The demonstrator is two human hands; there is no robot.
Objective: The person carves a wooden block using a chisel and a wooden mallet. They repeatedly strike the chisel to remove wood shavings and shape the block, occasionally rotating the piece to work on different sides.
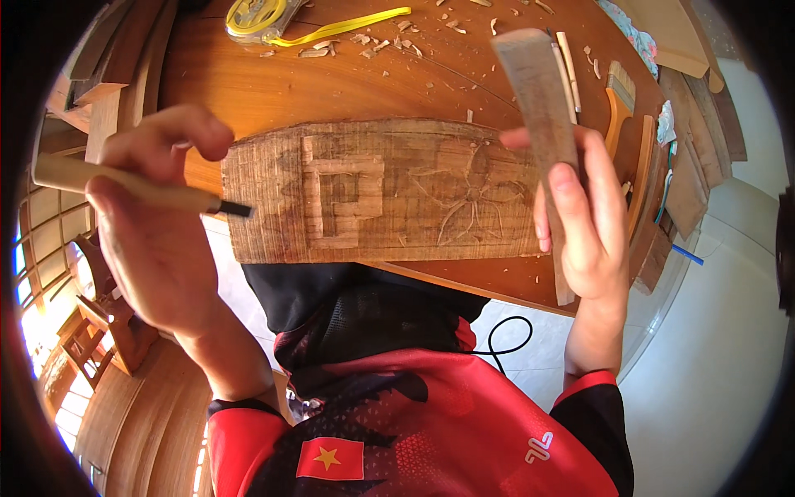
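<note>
My left hand point(157, 257) is raised at the left end of a carved wooden board point(269, 199). It holds a chisel point(153, 182) with a pale wooden handle across the thumb, the short dark blade pointing right. A flat wooden bar point(534, 91) stands tilted in my right hand point(595, 228), gripped between thumb and fingers above the board's right end. The board lies on the table along its near edge. A square-cornered shape is cut into its left half, and a five-petalled flower point(472, 192) is outlined on its right half.
A yellow tape measure point(257, 18), a yellow strap point(344, 26) and wood shavings point(389, 41) lie on the brown table point(215, 83). At the right are thin sticks point(568, 74), a flat brush point(619, 95) and wooden planks point(687, 157). Stacked boards point(124, 58) stand at the left.
</note>
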